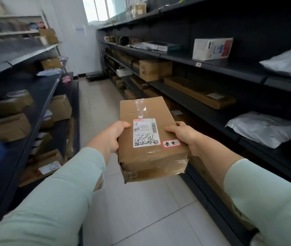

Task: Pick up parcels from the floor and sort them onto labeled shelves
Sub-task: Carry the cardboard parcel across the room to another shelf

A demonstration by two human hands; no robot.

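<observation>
Midway down a narrow stockroom aisle, a person in pale green sleeves holds a brown cardboard parcel [150, 132] out in front at about waist height, above the light tiled floor [141, 210]. Both hands clasp it from the sides: the left hand [113, 137] has its thumb over the top face and its grip closed on the parcel's left edge, while the right hand [185, 137] mirrors it on the right edge, thumb pressing just beside the labels. The parcel lies flat, long axis pointing away from the camera, its near end crumpled and torn under clear tape. A white shipping label [145, 133] with a barcode and bold handwritten marks faces up, and a small red-bordered sticker [171, 143] sits to its lower right. Dark metal shelves [212, 66] run along the right side, carrying cardboard boxes, a white carton [212, 48] and grey plastic mailer bags [265, 128]. Matching shelves on the left [34, 96] carry more brown boxes, some blurred. A bright window [104, 8] shows at the far end of the aisle.
</observation>
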